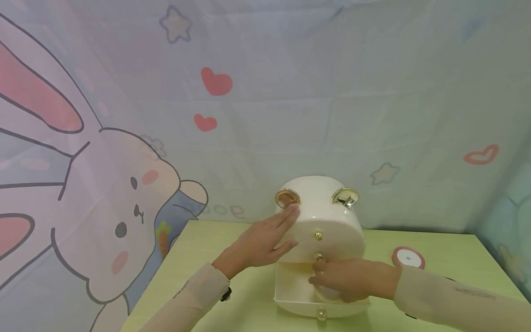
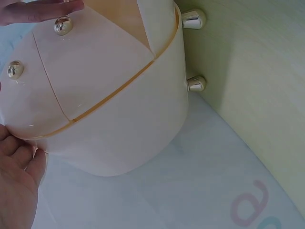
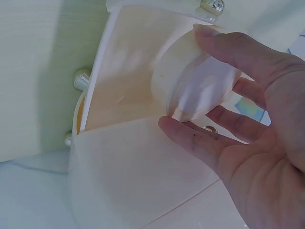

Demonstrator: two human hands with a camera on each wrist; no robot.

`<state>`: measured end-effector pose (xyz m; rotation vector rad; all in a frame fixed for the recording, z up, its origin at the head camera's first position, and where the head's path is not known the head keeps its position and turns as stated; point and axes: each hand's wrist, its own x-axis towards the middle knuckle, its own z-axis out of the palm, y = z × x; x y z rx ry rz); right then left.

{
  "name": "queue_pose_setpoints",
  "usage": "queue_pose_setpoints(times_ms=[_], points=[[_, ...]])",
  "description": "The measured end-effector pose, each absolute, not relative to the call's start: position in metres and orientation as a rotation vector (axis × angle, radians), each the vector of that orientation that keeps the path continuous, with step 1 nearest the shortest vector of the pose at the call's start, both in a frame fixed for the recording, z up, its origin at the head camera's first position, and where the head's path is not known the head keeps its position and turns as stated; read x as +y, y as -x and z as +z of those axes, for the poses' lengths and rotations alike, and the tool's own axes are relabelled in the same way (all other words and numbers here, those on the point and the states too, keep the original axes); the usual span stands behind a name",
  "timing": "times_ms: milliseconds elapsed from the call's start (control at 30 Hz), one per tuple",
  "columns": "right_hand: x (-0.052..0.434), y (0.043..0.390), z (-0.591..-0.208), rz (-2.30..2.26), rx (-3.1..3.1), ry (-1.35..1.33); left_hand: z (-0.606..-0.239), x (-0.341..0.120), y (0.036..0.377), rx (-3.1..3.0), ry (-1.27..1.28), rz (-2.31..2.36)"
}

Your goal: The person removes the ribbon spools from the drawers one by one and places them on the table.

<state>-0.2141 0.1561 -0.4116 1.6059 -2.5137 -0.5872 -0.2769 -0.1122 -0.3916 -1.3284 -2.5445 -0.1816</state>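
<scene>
Right wrist view shows my right hand (image 3: 248, 119) curled round a pale roll of tape (image 3: 198, 78), thumb under its near edge and fingers over the top, so the roll sits pinched between them just above the open drawer (image 3: 128, 71). From the head camera the same hand (image 1: 346, 279) hovers over that pulled-out bottom drawer (image 1: 290, 288), with the roll (image 1: 327, 291) showing white under my palm. The drawer juts toward me from the foot of a cream, rounded organizer box (image 1: 327, 221), and a small gold knob (image 1: 321, 315) sticks out of its front. My left hand (image 1: 263, 242) lies flat against the left side of the box, fingers straight and gripping nothing, fingertips up near one of the two gold rings (image 1: 287, 198) on top. In the left wrist view that hand (image 2: 16, 186) shows at the lower corner, its fingers touching the curved cream wall (image 2: 124, 133), with two gold drawer knobs (image 2: 63, 26) on the front and two gold feet (image 2: 195, 83) at the base. The box stands on a pale green table (image 1: 215, 258). A second roll with a pink rim (image 1: 408, 257) lies on the table to the right, well apart from the box. Behind hangs a cloth backdrop (image 1: 124, 184) printed with a rabbit, hearts and stars.
</scene>
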Motion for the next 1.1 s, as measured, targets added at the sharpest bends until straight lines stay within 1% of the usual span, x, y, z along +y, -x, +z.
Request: queue_pose_setpoints(times_ms=[133,367,733,933,1100], points=[[0.159,0.207,-0.399,-0.592,-2.527,-1.576,-0.39,-0.112,0.276,-2.532,1.329,-0.189],[0.165,0.202,-0.388,-0.446,-2.667,-1.57,-0.391,-0.114,0.275,-2.535,1.324,-0.19],[0.175,0.203,-0.374,-0.295,-2.71,-1.481,-0.395,-0.116,0.276,-2.51,1.331,-0.188],[0.185,0.202,-0.371,-0.075,-2.781,-1.476,-0.395,-0.115,0.277,-2.522,1.339,-0.176],[0.201,0.199,-0.373,0.067,-2.865,-1.421,-0.393,-0.112,0.277,-2.524,1.341,-0.191]])
